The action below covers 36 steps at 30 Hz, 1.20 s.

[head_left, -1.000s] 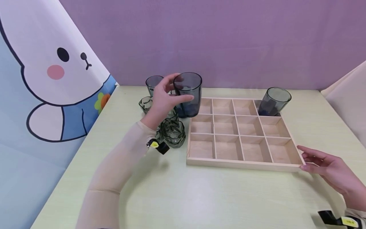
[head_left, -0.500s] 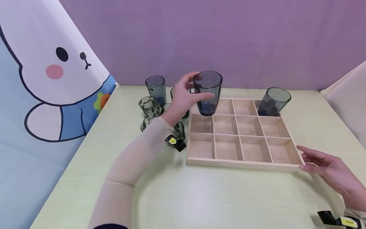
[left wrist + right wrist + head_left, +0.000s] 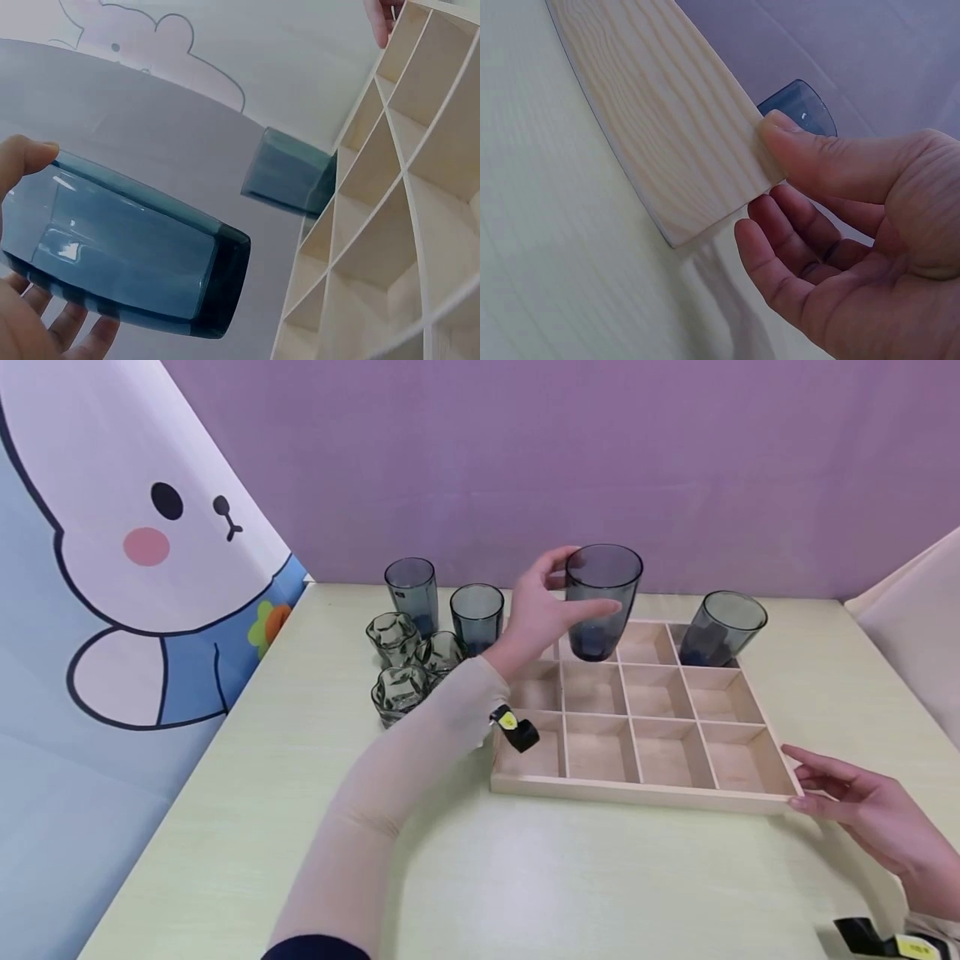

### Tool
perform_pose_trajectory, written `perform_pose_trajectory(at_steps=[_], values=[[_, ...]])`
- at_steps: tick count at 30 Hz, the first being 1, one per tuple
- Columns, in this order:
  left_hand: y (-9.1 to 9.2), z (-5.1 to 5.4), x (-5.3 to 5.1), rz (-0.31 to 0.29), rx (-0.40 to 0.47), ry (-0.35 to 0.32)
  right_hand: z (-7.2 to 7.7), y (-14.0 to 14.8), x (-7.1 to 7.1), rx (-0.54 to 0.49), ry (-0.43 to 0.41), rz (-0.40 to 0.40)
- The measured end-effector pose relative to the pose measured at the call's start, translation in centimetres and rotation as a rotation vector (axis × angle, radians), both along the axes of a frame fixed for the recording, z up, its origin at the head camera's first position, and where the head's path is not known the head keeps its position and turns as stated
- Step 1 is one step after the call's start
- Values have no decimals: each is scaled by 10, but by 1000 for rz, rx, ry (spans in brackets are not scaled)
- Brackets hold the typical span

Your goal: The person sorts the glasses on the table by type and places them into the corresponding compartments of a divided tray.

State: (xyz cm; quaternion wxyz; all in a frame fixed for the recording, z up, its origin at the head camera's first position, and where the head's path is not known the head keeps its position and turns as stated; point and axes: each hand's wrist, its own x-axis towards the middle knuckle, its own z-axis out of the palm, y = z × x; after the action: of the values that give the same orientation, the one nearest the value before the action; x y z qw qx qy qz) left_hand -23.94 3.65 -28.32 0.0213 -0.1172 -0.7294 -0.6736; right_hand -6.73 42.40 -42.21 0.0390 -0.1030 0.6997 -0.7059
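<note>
Rightward from the tray's left edge, over the last second, the left hand [image 3: 536,614] has carried a tall smoky glass [image 3: 603,602], which it grips between thumb and fingers, above the back row of the wooden tray [image 3: 645,796]. The right hand [image 3: 873,814] holds that tray's near right corner, though how firmly I can't quite tell. Another tall glass [image 3: 720,631] sits in the back right compartment; short faceted glasses [image 3: 399,693] cluster left of the tray.
</note>
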Motion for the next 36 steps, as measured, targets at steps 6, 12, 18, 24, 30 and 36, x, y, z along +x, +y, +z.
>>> perform_pose_trajectory(at_steps=[6, 12, 18, 24, 30, 36], values=[[22, -6, -6, -18, 17, 18, -1, 1, -2, -9, 8, 10], [44, -11, -13, 1, 13, 8, -1, 0, -2, -25, -2, 19], [66, -18, -19, 39, -12, 5, 0, 0, -1, -21, -14, 18], [87, -29, -23, 48, -36, 12, -1, 1, 1, -47, -15, 33], [98, -42, -27, 68, -86, 28, -2, 0, 2, -46, 0, 45], [100, -57, -32, 64, -87, 42, 0, 0, 1, -35, -16, 34]])
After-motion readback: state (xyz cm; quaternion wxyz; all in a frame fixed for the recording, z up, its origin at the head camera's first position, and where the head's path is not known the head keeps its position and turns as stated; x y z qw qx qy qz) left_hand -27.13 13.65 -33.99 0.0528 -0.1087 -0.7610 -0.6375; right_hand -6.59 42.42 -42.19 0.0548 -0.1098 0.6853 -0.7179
